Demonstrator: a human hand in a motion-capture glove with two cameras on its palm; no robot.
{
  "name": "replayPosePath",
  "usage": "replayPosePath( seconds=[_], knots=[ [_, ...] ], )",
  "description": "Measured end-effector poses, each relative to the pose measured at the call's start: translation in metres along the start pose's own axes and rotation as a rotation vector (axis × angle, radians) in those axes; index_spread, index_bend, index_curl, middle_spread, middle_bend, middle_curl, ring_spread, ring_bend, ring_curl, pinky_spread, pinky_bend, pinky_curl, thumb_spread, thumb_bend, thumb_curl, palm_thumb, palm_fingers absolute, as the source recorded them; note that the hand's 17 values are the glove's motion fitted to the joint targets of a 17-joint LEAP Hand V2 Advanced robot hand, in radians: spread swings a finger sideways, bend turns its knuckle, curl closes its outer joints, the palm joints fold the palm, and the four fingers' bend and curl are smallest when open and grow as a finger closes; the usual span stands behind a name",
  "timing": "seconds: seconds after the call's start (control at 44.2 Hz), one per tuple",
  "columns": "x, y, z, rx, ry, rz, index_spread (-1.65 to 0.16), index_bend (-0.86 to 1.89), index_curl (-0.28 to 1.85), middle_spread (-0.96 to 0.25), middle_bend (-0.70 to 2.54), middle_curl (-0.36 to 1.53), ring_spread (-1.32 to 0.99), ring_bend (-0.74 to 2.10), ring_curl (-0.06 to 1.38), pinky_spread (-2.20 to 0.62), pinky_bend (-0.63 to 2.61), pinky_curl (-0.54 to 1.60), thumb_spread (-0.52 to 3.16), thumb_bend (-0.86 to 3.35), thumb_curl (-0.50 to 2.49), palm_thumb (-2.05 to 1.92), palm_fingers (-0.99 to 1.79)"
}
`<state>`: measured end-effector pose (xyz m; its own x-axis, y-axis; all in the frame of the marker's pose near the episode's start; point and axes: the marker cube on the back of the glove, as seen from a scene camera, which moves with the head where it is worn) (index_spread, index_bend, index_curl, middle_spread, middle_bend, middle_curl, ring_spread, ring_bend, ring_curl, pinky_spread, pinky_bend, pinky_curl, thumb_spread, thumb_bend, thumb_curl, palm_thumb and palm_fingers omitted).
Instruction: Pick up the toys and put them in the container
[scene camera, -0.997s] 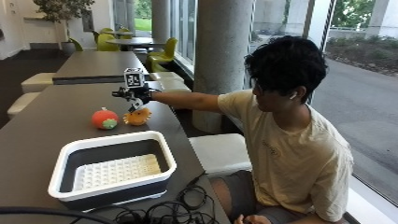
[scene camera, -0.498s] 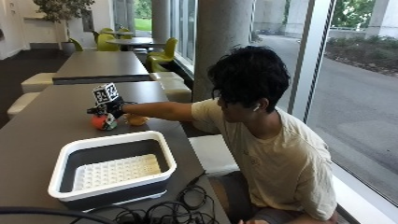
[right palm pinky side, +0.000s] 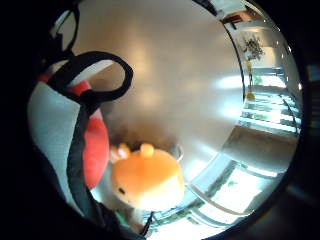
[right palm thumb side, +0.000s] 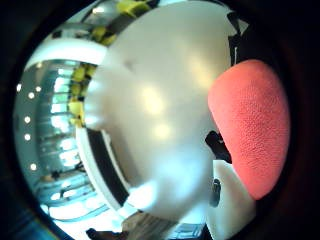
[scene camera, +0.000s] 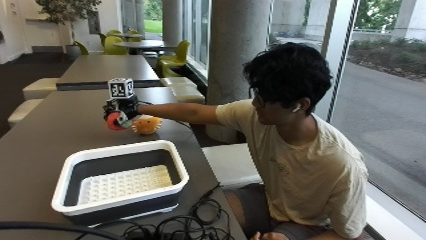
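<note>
The table (scene camera: 60, 130) bears a white bin (scene camera: 120, 180) near the person. Beyond the bin, the gloved right hand (scene camera: 118, 112) grasps a red toy (scene camera: 113, 121), lifted above the table. Just beside it sits an orange toy (scene camera: 147, 125).

A long dark bench (scene camera: 53, 135) carries everything. An orange plush toy (scene camera: 147, 125) sits on it toward the far end. Nearer, a white-rimmed container (scene camera: 120, 181) with a perforated white floor rests on it, and black cables (scene camera: 180, 227) lie tangled at the near edge.
</note>
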<state>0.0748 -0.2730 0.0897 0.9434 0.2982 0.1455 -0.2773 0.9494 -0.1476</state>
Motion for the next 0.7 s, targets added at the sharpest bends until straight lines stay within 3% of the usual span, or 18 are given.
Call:
replayPosePath(
  seconds=[0.113,0.181,0.249,0.317,0.385,0.476,0.566,0.702],
  knots=[
    [-0.007,0.019,-0.038,0.056,0.024,-0.081,-0.32,0.32,0.18,-0.23,0.37,0.33,-0.37,0.81,0.46,-0.34,1.03,0.37,1.15,0.26,0.53,0.69,0.74],
    [0.027,0.021,-0.054,0.079,0.003,-0.084,-0.32,0.33,0.19,-0.25,0.38,0.35,-0.39,0.80,0.47,-0.36,1.02,0.38,1.10,0.24,0.55,0.70,0.74],
    [0.032,0.027,-0.072,0.124,-0.038,-0.183,-0.33,0.36,0.21,-0.27,0.40,0.37,-0.42,0.81,0.48,-0.37,1.01,0.38,1.05,0.23,0.58,0.70,0.75],
    [-0.004,0.045,-0.094,0.169,-0.067,-0.335,-0.34,0.39,0.24,-0.28,0.42,0.39,-0.44,0.81,0.49,-0.37,1.00,0.38,1.00,0.20,0.61,0.67,0.77],
    [-0.027,0.063,-0.112,0.203,0.001,-0.293,-0.34,0.43,0.25,-0.30,0.44,0.41,-0.47,0.81,0.50,-0.38,0.98,0.38,0.95,0.17,0.63,0.64,0.81],
    [-0.074,0.086,-0.122,0.200,-0.111,-0.269,-0.34,0.47,0.28,-0.31,0.46,0.43,-0.48,0.82,0.51,-0.39,0.97,0.39,0.89,0.14,0.66,0.62,0.84],
    [-0.133,0.106,-0.128,0.185,-0.261,-0.333,-0.34,0.50,0.31,-0.31,0.48,0.46,-0.50,0.83,0.54,-0.39,0.98,0.40,0.84,0.12,0.70,0.61,0.84],
    [-0.190,0.122,-0.132,0.150,-0.221,-0.406,-0.35,0.52,0.35,-0.32,0.48,0.49,-0.51,0.84,0.56,-0.40,1.00,0.42,0.77,0.09,0.74,0.59,0.81]
  ],
)
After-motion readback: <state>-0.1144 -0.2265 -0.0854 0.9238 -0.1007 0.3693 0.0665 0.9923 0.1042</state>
